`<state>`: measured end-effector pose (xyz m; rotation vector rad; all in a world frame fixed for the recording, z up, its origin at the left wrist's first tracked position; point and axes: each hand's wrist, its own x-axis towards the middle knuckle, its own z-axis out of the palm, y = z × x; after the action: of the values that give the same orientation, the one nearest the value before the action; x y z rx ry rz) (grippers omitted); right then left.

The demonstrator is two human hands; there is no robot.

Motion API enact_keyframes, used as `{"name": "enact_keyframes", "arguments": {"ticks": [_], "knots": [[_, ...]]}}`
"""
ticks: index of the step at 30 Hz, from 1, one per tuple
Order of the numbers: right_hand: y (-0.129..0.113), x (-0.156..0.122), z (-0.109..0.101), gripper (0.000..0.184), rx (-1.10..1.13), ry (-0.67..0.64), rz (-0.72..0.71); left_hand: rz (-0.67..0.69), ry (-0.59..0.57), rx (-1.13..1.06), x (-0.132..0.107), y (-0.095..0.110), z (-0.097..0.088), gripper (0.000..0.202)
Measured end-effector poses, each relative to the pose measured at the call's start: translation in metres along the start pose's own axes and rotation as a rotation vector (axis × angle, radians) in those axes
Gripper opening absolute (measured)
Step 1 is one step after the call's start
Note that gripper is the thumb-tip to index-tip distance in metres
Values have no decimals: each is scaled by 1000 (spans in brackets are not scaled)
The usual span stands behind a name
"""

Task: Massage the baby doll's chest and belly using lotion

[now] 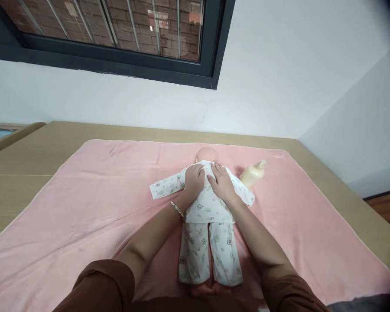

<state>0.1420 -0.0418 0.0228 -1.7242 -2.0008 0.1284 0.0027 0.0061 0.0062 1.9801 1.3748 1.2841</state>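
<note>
A baby doll (207,154) lies stretched out, its bald head away from me and its bare feet toward me. It wears a white long-sleeved shirt (209,210) and matching pants (195,251) with small printed figures. My left hand (194,180), a bracelet at its wrist, rests on the upper left of the shirt with fingers curled in; what they may hold is hidden. Flat on the upper right of the shirt lies my right hand (222,183), its fingers spread. Just right of the doll's right-side sleeve is a pale yellow bottle (252,173), tilted on its side.
Under the doll spreads a pink blanket (117,186) with some creases. It covers most of a light wooden table (29,151). Behind stands a white wall (263,86) with a dark-framed window (117,52). Another wall meets the table's right side.
</note>
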Motion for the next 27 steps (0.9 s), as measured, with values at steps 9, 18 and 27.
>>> {"name": "enact_keyframes", "arguments": {"ticks": [9,18,27], "knots": [[-6,-5,-3,51,-107,138,123,146,-98,82,-6,-13,-2,34],[13,8,3,50,-92,55,-64,163,-93,179,-11,-17,2,39],[21,4,8,36,-2,143,-225,333,15,170,-12,-15,0,22]]}}
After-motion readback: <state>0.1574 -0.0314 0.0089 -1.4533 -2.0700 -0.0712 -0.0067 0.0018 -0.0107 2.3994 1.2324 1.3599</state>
